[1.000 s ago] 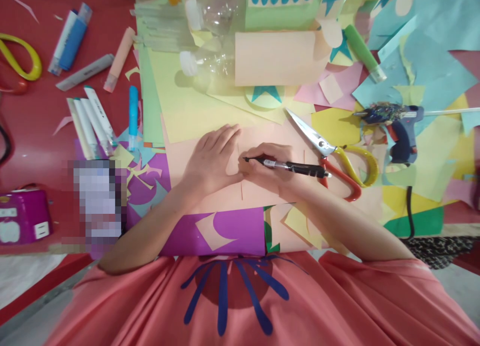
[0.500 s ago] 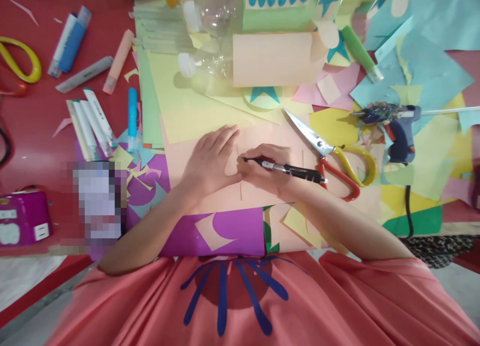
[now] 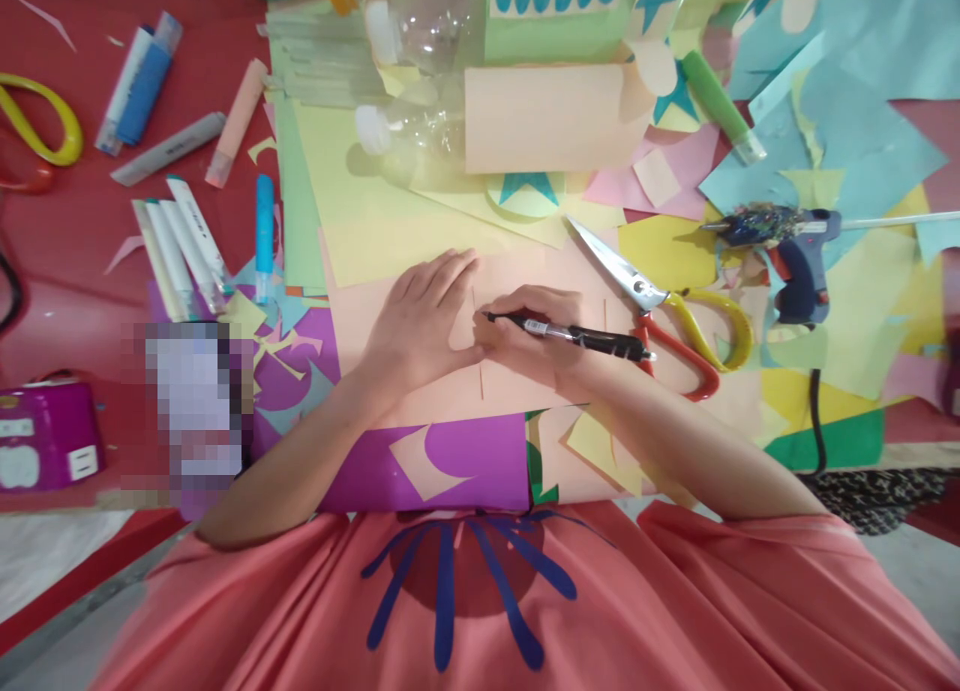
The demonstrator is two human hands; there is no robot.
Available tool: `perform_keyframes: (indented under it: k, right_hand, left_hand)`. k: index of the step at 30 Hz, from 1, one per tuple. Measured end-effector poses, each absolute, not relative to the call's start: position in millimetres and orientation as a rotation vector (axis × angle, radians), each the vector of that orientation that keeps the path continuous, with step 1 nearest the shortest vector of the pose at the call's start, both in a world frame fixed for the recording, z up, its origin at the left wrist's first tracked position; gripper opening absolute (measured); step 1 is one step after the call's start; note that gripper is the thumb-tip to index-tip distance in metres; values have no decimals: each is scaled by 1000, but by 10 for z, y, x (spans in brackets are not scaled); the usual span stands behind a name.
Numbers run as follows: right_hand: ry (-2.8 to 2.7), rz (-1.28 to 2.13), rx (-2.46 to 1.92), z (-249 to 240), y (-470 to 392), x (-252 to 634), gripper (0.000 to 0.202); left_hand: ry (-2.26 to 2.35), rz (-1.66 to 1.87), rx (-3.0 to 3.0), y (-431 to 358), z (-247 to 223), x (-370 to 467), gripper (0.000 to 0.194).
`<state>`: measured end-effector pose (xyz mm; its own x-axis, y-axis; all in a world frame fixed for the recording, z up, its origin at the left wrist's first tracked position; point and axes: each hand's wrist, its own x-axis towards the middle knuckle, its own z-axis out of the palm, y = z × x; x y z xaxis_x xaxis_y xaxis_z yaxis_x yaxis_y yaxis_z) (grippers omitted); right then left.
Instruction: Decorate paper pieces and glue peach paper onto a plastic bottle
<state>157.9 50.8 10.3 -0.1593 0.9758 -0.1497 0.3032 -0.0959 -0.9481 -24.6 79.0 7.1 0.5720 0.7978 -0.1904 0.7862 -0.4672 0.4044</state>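
Observation:
My left hand [image 3: 421, 323] lies flat on a peach paper sheet [image 3: 420, 401], its fingers stretched out. Beside it, my right hand [image 3: 534, 333] is closed round a black pen [image 3: 600, 342], whose tip points left toward my left thumb and forefinger. Short dark lines show on the sheet between and below the hands, with another to the right. Scissors [image 3: 660, 299] with yellow and red handles lie open just right of my right hand, blades toward the upper left.
Clear bottles, one wrapped in peach paper [image 3: 547, 119], lie beyond the hands. At the right is a glue gun [image 3: 806, 261]. Several markers [image 3: 187, 241] and a purple box [image 3: 49, 436] are at the left. Paper scraps [image 3: 431, 461] lie close to my body.

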Motion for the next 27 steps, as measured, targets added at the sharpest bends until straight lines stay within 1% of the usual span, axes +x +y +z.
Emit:
perform_keyframes:
  k: [9, 14, 16, 23, 27]
  right_hand:
    - [-1445, 1297, -1509, 145, 503, 1517, 4]
    - [-1471, 1215, -1537, 199, 530, 1571, 13]
    - [-1493, 1203, -1522, 179, 532, 1589, 14]
    - [-1347, 1408, -1451, 146, 488, 1535, 14]
    - [-1340, 1345, -1533, 181, 491, 1530, 12]
  left_hand:
    - [1280, 1, 2361, 798, 71, -239, 83]
    - [1257, 15, 2375, 799, 64, -253, 83]
    - [1260, 26, 2379, 797, 66, -253, 83]
    - [1278, 1, 2345, 803, 94, -233, 82]
    - [1271, 19, 2349, 803, 68, -244, 84]
